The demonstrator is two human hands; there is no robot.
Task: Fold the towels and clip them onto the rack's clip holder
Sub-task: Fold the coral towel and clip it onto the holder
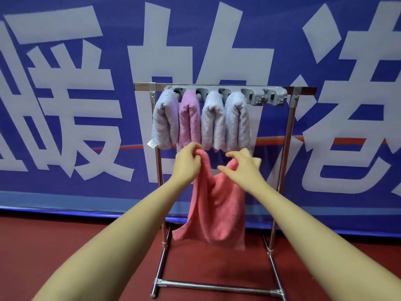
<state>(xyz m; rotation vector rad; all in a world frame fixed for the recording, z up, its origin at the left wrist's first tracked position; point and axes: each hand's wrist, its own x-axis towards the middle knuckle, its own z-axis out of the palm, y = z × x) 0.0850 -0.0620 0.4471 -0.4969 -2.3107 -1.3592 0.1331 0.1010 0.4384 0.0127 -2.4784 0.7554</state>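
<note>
A coral pink towel [213, 211] hangs unfolded in front of the metal rack [288, 135]. My left hand [188, 162] grips its top left corner in a fist. My right hand [243, 165] is at the towel's upper right edge with fingers spread and loosely curled; whether it pinches the cloth I cannot tell. On the grey clip holder [260, 95] along the rack's top bar hang several folded towels: a lilac one [165, 120], a pink-purple one [189, 120], a pale grey one [212, 122] and a pale blue one [237, 120]. The clips at the right end hold nothing.
The rack stands on a dark red floor [65, 246], its base bar [217, 285] near me. Behind it hangs a large blue banner [86, 83] with white characters.
</note>
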